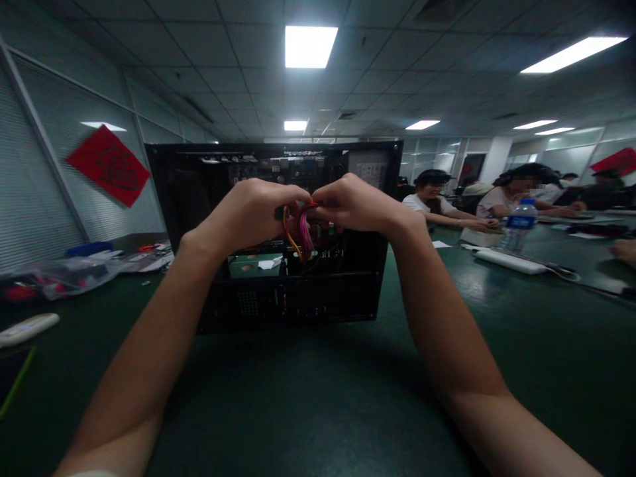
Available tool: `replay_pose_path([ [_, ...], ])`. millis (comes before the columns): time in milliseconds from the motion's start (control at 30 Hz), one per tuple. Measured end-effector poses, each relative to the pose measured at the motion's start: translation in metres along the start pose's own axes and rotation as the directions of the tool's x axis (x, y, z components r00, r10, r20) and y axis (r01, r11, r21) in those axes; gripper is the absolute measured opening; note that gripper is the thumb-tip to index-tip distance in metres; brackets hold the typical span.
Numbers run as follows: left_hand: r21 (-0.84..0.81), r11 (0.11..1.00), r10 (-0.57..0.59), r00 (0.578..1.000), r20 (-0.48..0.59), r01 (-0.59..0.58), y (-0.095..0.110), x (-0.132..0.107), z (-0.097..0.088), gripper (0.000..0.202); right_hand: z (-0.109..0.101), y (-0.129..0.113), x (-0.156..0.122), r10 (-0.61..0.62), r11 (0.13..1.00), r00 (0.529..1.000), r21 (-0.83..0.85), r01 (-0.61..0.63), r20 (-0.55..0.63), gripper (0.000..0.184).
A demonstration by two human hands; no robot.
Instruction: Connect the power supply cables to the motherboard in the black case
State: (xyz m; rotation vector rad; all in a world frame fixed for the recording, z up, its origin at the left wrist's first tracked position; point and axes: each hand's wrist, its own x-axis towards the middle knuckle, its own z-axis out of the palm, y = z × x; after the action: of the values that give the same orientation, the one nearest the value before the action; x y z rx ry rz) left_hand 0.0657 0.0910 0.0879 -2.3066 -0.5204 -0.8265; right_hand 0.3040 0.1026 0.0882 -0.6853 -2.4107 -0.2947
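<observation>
A black computer case stands upright on the green table with its side open toward me. In front of its opening, my left hand and my right hand meet at the fingertips. Both are closed on a bundle of coloured cables, with pink, red and yellow wires looping down between them. The ends of the cables are hidden by my fingers. Behind my right hand, a grey labelled box sits in the upper right corner of the case.
Left of the case lie a plastic bag, a white handheld object and a green-edged dark object. On the right are a water bottle, a white power strip and people seated at the table.
</observation>
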Motion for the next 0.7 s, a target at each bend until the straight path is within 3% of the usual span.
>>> replay_pose_path([
  [133, -0.038, 0.999, 0.027, 1.0, -0.002, -0.027, 0.005, 0.001, 0.0, 0.031, 0.001, 0.003, 0.0, 0.004, 0.999, 1.0, -0.039, -0.004, 0.001, 0.02],
  [267, -0.046, 0.999, 0.019, 1.0, -0.017, -0.02, 0.008, 0.002, 0.0, 0.035, 0.004, 0.004, 0.003, -0.027, 0.996, 0.997, -0.086, 0.021, -0.071, 0.017],
  [433, 0.016, 1.0, 0.002, 0.994, -0.111, 0.0, 0.003, 0.003, 0.007, 0.028, 0.002, 0.0, 0.005, -0.048, 0.984, 0.979, -0.176, 0.013, -0.199, 0.025],
  [567, 0.073, 0.997, 0.019, 0.982, -0.19, -0.006, -0.003, 0.002, 0.016, 0.024, 0.0, -0.005, 0.004, -0.067, 0.975, 0.972, -0.223, 0.016, -0.225, 0.029],
  [700, 0.134, 0.991, 0.038, 0.98, -0.197, -0.011, -0.005, 0.001, 0.017, 0.02, 0.0, -0.007, 0.004, -0.078, 0.97, 0.968, -0.241, 0.019, -0.237, 0.032],
])
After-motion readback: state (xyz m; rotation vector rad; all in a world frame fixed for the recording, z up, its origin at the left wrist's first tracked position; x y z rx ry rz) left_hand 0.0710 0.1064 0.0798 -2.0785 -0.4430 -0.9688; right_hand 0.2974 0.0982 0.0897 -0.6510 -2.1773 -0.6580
